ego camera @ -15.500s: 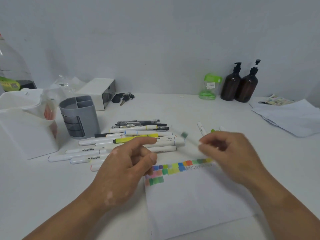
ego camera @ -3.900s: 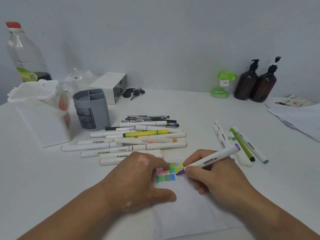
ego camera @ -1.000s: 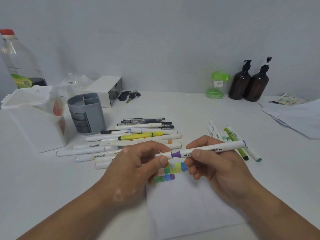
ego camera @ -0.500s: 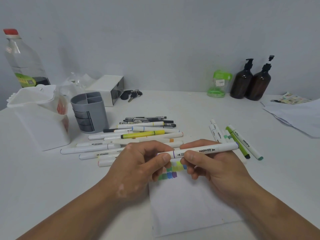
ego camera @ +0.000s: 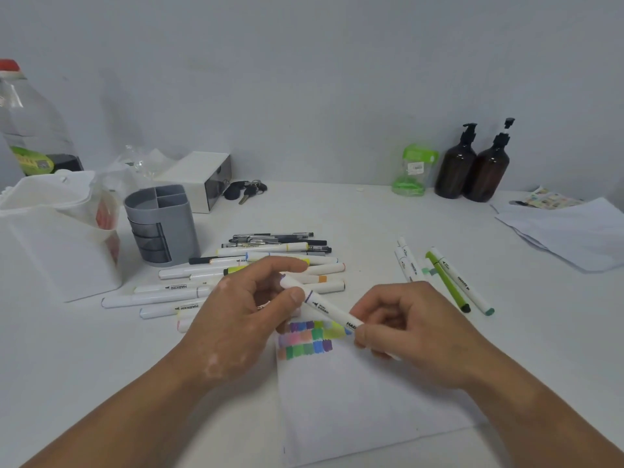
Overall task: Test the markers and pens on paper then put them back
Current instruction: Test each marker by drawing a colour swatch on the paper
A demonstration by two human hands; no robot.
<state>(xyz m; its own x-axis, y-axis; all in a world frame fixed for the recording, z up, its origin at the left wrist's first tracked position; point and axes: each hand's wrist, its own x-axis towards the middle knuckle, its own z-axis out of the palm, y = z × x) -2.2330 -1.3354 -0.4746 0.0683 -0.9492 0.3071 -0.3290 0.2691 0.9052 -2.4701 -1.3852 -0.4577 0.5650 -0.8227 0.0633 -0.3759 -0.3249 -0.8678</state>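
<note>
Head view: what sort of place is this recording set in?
Probably a home or small-office desk against a plain wall: a grey compartmented plastic pen holder, a bunch of dark keys and two brown pump bottles sit on the white tabletop.

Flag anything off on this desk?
Nothing spilled or damaged. Loose markers lie in a left pile and a right cluster, outside the grey pen holder. The left hand and right hand hold one white marker.

white table (ego camera: 337, 211) — markers (ego camera: 256, 265), paper (ego camera: 354, 400), grey organizer (ego camera: 165, 228), bottles (ego camera: 472, 167).
</note>
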